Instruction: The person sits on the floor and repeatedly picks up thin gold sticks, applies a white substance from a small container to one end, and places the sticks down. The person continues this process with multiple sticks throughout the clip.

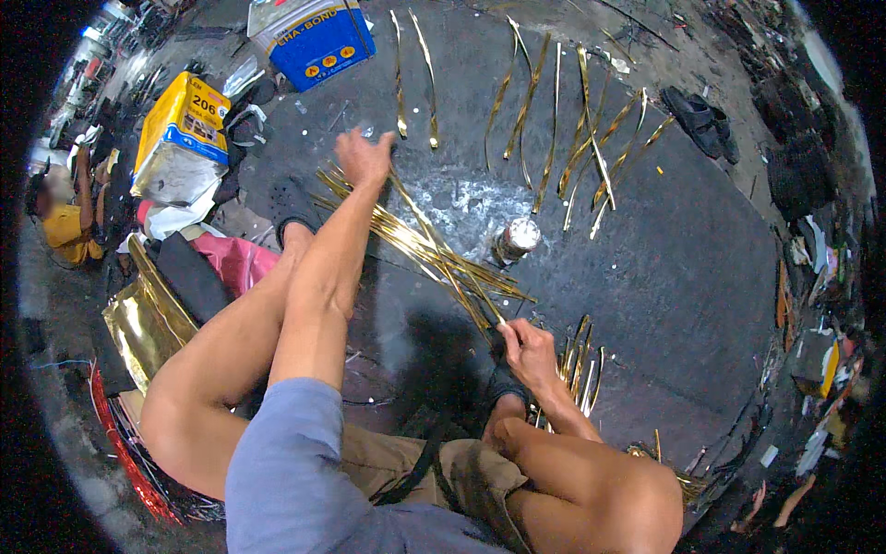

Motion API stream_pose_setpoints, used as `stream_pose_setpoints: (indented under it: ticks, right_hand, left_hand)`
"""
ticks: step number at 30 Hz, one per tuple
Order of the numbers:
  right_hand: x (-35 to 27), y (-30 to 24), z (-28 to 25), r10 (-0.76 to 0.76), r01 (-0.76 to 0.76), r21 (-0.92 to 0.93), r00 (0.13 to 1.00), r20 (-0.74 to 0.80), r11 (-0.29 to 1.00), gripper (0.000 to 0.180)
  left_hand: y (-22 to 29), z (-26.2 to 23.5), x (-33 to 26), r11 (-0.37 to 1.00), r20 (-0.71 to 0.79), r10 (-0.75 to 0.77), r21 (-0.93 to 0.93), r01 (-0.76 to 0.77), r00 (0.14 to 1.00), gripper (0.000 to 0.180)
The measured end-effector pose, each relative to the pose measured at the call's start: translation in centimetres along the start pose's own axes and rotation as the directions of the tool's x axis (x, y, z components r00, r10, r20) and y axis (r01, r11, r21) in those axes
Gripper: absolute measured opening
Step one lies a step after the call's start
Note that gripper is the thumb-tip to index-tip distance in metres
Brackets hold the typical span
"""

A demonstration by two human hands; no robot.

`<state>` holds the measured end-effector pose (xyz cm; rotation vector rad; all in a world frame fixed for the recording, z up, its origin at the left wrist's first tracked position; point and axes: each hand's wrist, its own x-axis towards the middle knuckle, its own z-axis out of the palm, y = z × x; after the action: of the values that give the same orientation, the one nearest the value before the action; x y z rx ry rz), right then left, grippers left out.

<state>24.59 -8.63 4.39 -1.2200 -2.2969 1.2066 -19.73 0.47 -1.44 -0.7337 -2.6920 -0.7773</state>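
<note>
My right hand [529,349] pinches the lower end of a thin gold strip [432,227] between thumb and fingers. That strip slants up and left across a bundle of shiny gold strips [406,235] on the dark floor mat, its upper end beside my left hand. My left hand [366,159] is stretched out past the bundle, thumb and fingers apart, with nothing visible in it. To the right of the bundle stands a small can [517,240] with a whitish, smeared top. More gold strips [580,365] lie beside my right forearm, which partly hides them.
Several separate gold strips [554,115] are spread at the far side of the mat [683,268]. Far left stand a blue-and-white container [323,46] and a yellow tin [185,138]. Dark sandals [701,125] lie far right. Gold sheet [148,319] sits by my left knee.
</note>
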Motion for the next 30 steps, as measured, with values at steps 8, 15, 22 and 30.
stream_pose_setpoints:
  ticks: [8,15,22,30]
  right_hand:
    - [-0.1,0.3,-1.2,0.237,-0.24,-0.125,0.971,-0.041,0.963,0.053]
    - [-0.6,1.7,-3.8,0.326,-0.306,0.125,0.926,-0.19,0.944,0.031]
    - [2.8,-3.0,-6.6,0.023,-0.001,0.063,0.941,-0.336,0.998,0.03]
    - [5.7,-7.8,-8.6,-0.238,0.376,0.334,0.89,-0.388,0.864,0.053]
  left_hand:
    - [6.8,4.6,-1.7,0.998,0.395,0.063,-0.011,-0.064,0.917,0.037]
    - [7.7,4.1,-1.6,0.974,0.319,0.226,-0.062,-0.218,0.921,0.025]
    - [11.1,-5.8,-3.2,0.817,0.19,0.237,-0.569,-0.089,0.953,0.025]
    - [17.7,-21.6,-18.2,0.491,0.007,0.645,-0.77,-0.408,0.764,0.014]
